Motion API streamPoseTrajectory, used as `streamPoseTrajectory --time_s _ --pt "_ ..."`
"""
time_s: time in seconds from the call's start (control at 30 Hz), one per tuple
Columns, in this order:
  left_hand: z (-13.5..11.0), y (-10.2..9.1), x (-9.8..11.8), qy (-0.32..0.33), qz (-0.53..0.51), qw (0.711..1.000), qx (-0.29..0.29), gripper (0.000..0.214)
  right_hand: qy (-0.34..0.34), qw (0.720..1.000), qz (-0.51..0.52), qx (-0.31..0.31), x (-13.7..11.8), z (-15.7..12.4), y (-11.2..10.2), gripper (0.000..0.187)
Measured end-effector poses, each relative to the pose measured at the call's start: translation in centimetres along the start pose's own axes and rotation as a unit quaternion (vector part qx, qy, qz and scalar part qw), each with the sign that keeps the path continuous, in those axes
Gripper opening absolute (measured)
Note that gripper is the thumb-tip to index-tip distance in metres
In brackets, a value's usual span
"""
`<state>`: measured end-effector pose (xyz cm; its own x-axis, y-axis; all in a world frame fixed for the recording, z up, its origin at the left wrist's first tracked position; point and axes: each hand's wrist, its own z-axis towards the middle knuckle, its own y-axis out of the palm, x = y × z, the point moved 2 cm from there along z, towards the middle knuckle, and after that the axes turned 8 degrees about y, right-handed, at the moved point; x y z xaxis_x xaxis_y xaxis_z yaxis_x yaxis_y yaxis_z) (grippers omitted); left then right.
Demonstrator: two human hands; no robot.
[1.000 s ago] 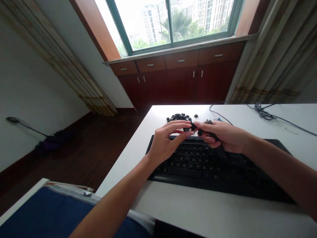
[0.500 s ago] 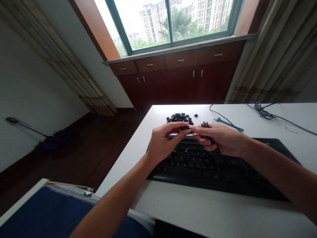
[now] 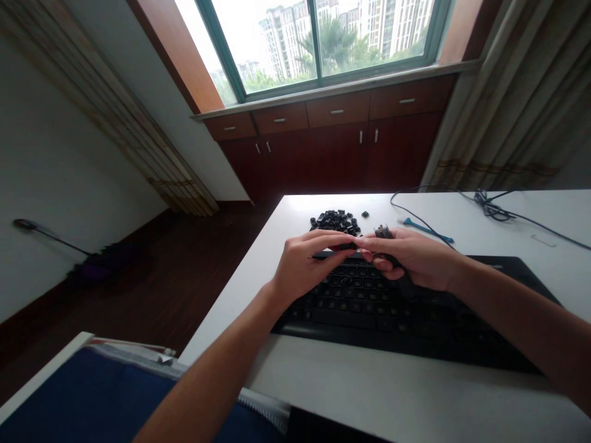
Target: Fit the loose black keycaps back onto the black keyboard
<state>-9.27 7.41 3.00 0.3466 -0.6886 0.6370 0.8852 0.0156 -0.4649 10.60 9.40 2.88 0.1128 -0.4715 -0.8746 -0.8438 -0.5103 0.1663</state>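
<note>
- Black plastic strip: long and narrow, lying level under the fingers of the left hand, with its right end near the fingertips. The fingers hide most of it, so this view does not show whether it is a long keycap.
- Small dark piece: sits upright in the right hand, its top showing above the fingers. Its exact shape cannot be made out.
- Left hand: narrow grip, fingers curled and closed on the black plastic strip.
- Right hand: narrow grip, fingers closed around the small dark piece, fingertips just beside those of the left hand.
- Heap of black keycaps: lies on the desk just beyond the hands. One loose keycap sits slightly apart on its right.
- Black keyboard: lies directly beneath both hands on a white desk.
- Blue-handled tool: lies beyond the right hand, beside a thin black cable that coils near the far desk edge.
- Surroundings: wooden cabinets stand beneath a window, with a curtain at the right. A purple-headed broom is on the wooden floor at the left, and blue cloth shows at the lower left.
</note>
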Motion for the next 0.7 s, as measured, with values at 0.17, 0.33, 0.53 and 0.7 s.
streamPoseTrajectory --time_s 0.17,0.33,0.53,0.7 --pt "-0.2 -0.1 0.0 0.026 0.033 0.999 -0.024 0.021 -0.044 0.989 -0.138 0.010 0.0 -0.1 -0.2 0.045" --pt "0.5 -1.7 -0.4 0.015 0.027 0.999 0.042 0.021 -0.068 0.961 -0.250 0.091 -0.7 -0.4 -0.6 0.045" --pt "1.2 -3.4 -2.2 0.023 -0.008 0.988 0.153 0.020 -0.086 0.907 -0.380 0.161 -2.1 -1.2 -1.8 0.041" --pt "0.9 -2.8 -2.4 0.053 0.008 0.994 0.099 0.025 -0.113 0.891 -0.404 0.175 -2.6 -1.5 -2.1 0.037"
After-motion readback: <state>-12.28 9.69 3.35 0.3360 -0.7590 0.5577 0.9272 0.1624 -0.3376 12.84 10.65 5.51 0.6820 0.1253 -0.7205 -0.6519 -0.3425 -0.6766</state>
